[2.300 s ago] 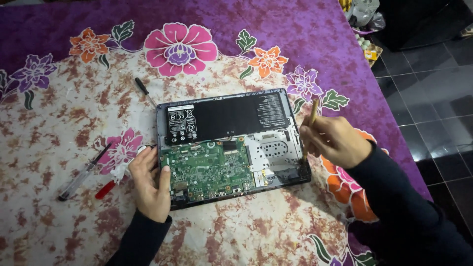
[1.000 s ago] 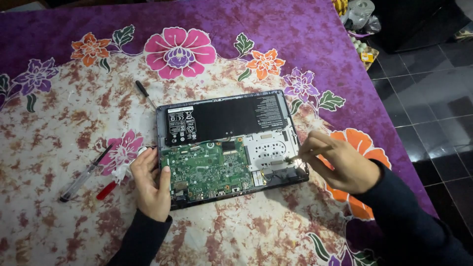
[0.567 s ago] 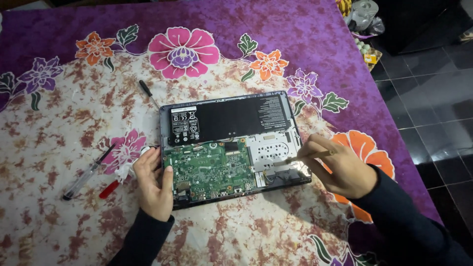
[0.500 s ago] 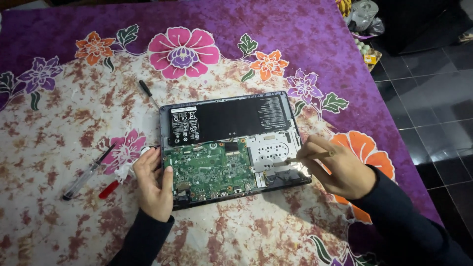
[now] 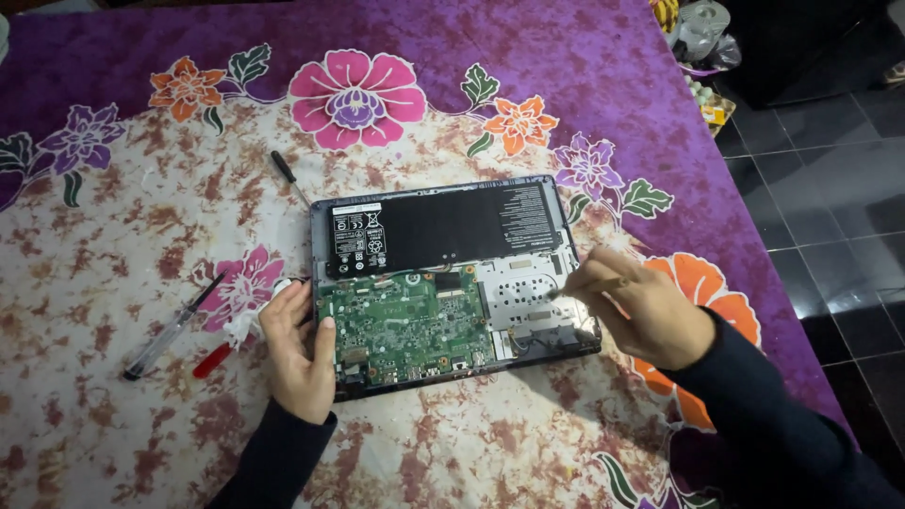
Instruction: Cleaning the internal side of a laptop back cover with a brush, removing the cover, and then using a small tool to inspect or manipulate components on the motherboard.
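The opened dark-grey laptop with its bottom cover off (image 5: 452, 278) lay on the purple-and-cream floral cloth (image 5: 141, 217), black flat battery (image 5: 443, 226) at the far side, green circuit board (image 5: 405, 325) nearer me. My left hand (image 5: 297, 349) lay flat and unclenched against the laptop's left edge, thumb resting on the board's corner. My right hand (image 5: 641, 311) was pinched around a thin tool, tip down at the silver metal plate (image 5: 523, 292) on the right. Left of me lay a clear-handled screwdriver (image 5: 170, 330), a red-handled tool (image 5: 212, 360), and farther off a black-handled screwdriver (image 5: 286, 172).
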